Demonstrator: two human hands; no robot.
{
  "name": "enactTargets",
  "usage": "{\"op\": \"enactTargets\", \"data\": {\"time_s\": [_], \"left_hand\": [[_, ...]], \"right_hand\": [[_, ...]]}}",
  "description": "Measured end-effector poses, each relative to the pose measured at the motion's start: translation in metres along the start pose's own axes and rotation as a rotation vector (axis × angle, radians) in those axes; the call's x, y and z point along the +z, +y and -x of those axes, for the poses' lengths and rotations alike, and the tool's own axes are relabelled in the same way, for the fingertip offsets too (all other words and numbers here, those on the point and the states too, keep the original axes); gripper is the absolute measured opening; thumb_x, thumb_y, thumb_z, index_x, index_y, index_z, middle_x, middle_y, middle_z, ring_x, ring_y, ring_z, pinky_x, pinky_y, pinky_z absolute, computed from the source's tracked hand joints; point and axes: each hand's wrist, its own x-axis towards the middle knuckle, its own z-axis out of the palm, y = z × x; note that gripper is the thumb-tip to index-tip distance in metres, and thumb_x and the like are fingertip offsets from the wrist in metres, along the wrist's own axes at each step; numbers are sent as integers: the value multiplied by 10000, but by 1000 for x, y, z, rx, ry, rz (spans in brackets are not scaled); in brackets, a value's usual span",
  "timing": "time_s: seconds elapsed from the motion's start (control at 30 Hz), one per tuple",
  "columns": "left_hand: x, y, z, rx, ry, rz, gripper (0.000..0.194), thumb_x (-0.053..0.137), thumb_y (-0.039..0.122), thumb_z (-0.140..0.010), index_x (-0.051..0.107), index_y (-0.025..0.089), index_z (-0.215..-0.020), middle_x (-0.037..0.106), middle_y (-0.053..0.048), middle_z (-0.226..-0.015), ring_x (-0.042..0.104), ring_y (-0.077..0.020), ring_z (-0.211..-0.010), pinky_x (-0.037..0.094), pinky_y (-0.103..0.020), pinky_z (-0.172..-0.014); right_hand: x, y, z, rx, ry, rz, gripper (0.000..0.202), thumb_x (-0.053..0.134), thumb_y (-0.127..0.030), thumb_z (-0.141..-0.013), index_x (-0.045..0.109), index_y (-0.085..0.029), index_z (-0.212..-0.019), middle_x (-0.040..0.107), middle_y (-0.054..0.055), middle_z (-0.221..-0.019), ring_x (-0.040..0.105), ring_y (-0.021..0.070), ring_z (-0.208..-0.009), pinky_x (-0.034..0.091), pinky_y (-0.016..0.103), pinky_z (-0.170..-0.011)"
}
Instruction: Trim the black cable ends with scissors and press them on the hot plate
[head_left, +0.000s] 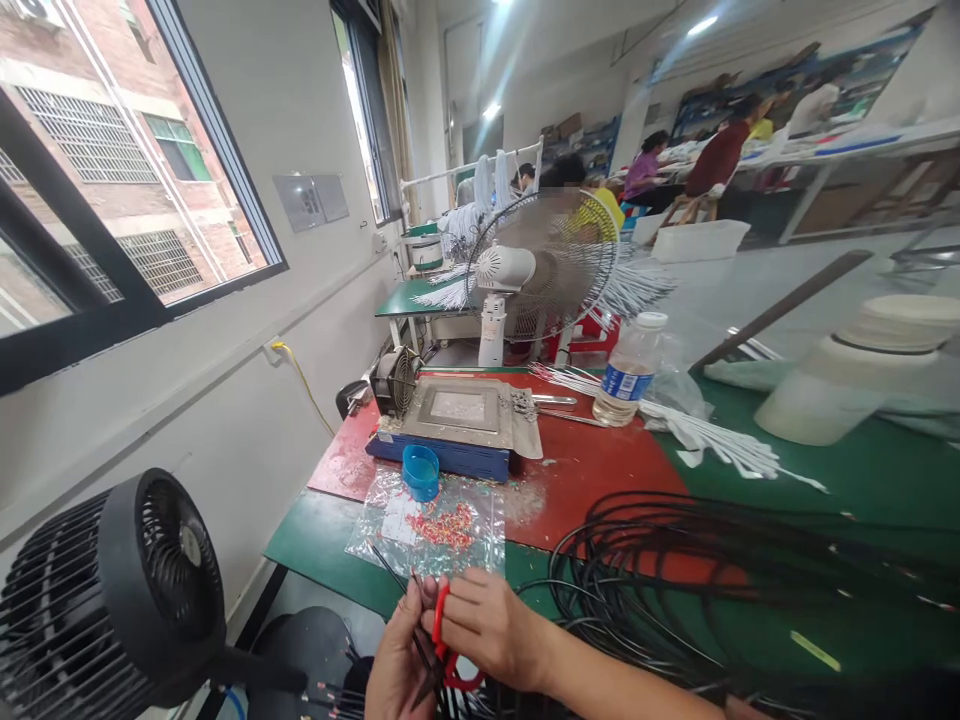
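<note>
At the 6 o'clock edge of the view, over the near rim of the bench [862, 480], the left hand [397, 665] and right hand [491, 625] meet on a few thin black wires [405, 590]. The left fingers are closed round the wires from below; the right fingers are clamped on a small red tool [442, 640], seemingly snips or a clip, pressed against the same wires. What exactly the tool's tip is doing is hidden between the hands. To do this well, I judge the wires should be held taut and close to the tool, with the ends kept even, so that the bite lands square and no strand slips aside. The big coil [675, 570] of black cable lies at 3 o'clock from the hands and feeds toward them; keeping its loops from snagging matters. At 12 o'clock from the hands a clear bag [427, 520] lies flat, holding small red and pale bits, with a blue cap [420, 470] at its far edge; whether the cap holds anything I cannot tell. Beyond it sits a grey heater block [457, 420]. At 1 o'clock stands a bottle [626, 385], nearly drained, and farther right a white jar [847, 380] with a lid, contents unseen. White sleeves [720, 440] lie scattered between them.
</note>
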Motion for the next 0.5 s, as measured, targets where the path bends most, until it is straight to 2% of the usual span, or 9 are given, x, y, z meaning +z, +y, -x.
{"op": "enactTargets", "data": {"time_s": [0.2, 0.33, 0.4, 0.43, 0.5], "left_hand": [[0, -1, 6, -5, 13, -20, 99, 557, 116, -723, 654, 93, -727, 697, -67, -669, 625, -83, -623, 493, -157, -572], [-3, -4, 3, 53, 3, -63, 75, 600, 154, -697, 650, 123, -743, 690, -48, -723, 629, -93, -673, 510, -178, -609], [-10, -3, -1, 89, 25, -64, 108, 626, 195, -682, 644, 157, -781, 676, -17, -712, 618, -77, -632, 498, -169, -566], [-14, -2, -4, 103, 43, -58, 139, 636, 223, -674, 638, 178, -806, 657, 10, -664, 586, -48, -550, 469, -146, -508], [-27, 3, -8, 126, 41, -58, 232, 660, 313, -643, 625, 209, -848, 579, 66, -527, 434, 7, -358, 346, -105, -366]], "right_hand": [[-4, -6, -5, -93, -60, 106, 214, 391, -134, -877, 558, -140, -743, 550, 20, -666, 487, 126, -648, 269, 289, -564], [-16, 0, -9, -119, -53, 136, 190, 422, -152, -866, 558, -142, -733, 502, 0, -581, 437, 110, -548, 232, 280, -513], [-26, 10, -14, -84, -4, 158, 165, 433, -158, -860, 574, -141, -778, 483, -7, -541, 417, 108, -516, 224, 274, -500], [-31, 17, -18, -46, 43, 173, 156, 438, -159, -856, 582, -140, -800, 484, -5, -532, 417, 110, -513, 233, 270, -500], [-38, 34, -26, 70, 159, 174, 150, 447, -159, -843, 594, -140, -820, 523, 13, -552, 445, 117, -534, 280, 257, -515]]}}
